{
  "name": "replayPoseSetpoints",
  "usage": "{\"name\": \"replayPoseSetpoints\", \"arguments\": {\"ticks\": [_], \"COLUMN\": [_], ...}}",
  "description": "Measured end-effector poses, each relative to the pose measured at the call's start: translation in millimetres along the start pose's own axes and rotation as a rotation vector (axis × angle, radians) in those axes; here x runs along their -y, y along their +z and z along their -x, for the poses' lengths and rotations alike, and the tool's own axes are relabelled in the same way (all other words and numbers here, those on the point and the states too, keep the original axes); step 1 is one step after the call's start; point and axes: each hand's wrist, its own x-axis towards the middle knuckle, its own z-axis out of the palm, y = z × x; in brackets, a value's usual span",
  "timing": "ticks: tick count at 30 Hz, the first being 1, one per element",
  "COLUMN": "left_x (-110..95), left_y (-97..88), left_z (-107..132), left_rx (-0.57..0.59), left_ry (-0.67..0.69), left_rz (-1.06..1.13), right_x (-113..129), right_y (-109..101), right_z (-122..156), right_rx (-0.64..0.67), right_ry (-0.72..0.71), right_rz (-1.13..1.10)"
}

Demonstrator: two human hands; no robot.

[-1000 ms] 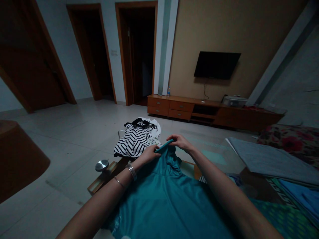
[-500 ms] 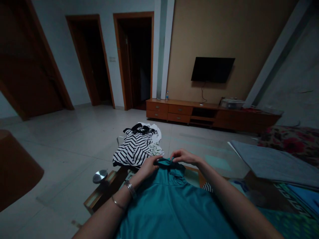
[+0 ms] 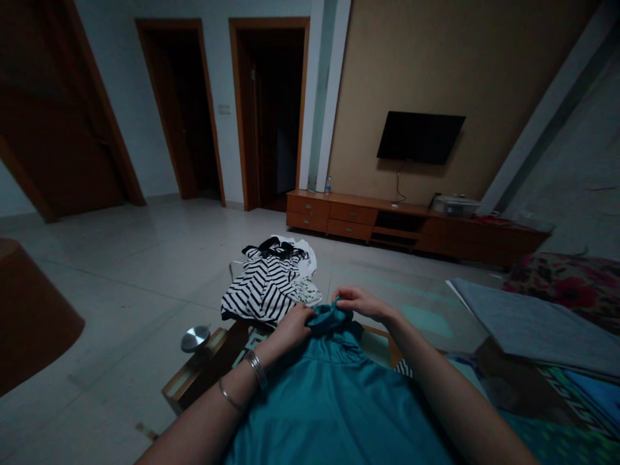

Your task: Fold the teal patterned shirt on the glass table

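A teal garment (image 3: 334,400) lies spread in front of me, its bunched collar end pointing away. On the left of that collar my left hand (image 3: 294,326) is closed, its fingertips gripping the cloth. My right hand (image 3: 361,302) pinches the collar's edge on the other side and lifts it a little. Two silver bangles circle my left wrist and forearm. Just beyond the hands sits a black-and-white striped garment (image 3: 259,284), with white cloth (image 3: 306,258) behind and beside it. The sleeves and lower part of the teal garment are partly out of view.
Under the clothes is a wooden-edged table (image 3: 194,368), with a round silver lid-like disc (image 3: 195,338) at its left. A folded grey cloth (image 3: 537,323) lies at the right. Beyond the tiled floor stand a low TV cabinet (image 3: 351,216) and a wall-mounted television (image 3: 420,137). An orange-brown rounded object (image 3: 33,316) is at left.
The collar cloth is lifted and bunched more between my hands. My right hand has risen slightly at the edge. The view has shifted a little.
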Motion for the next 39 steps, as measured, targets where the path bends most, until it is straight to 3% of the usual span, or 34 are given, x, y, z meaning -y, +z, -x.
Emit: {"name": "replayPoseSetpoints", "arguments": {"ticks": [3,9,17,24,29,34,39], "left_x": [-0.4,2.0,0.2,-1.4,0.5,9.1,17.3], "left_y": [1.8,2.9,-0.9,-9.0,-24.2,-42.9,-55.7], "left_z": [2.0,1.9,3.4,3.7,3.9,5.8,20.0], "left_rx": [0.007,0.027,0.041,0.083,0.184,0.342,0.422], "left_ry": [0.015,0.007,-0.044,-0.089,-0.122,-0.140,-0.149], "left_rz": [-0.008,-0.008,-0.017,-0.023,0.060,0.217,0.394], "right_x": [-3.1,-21.1,-36.0,-40.7,-37.2,-37.9,-43.2], "right_y": [7.2,8.8,3.5,8.1,6.4,-4.8,-8.7], "right_z": [2.9,-11.7,-31.6,-67.9,-63.5,-47.4,-40.0], "right_rx": [0.123,-0.176,-0.200,-0.224,-0.146,-0.251,-0.305], "right_ry": [0.041,-0.005,0.135,0.302,0.293,0.194,0.166], "right_rz": [0.104,0.290,0.248,0.474,0.364,-0.052,-0.169]}}
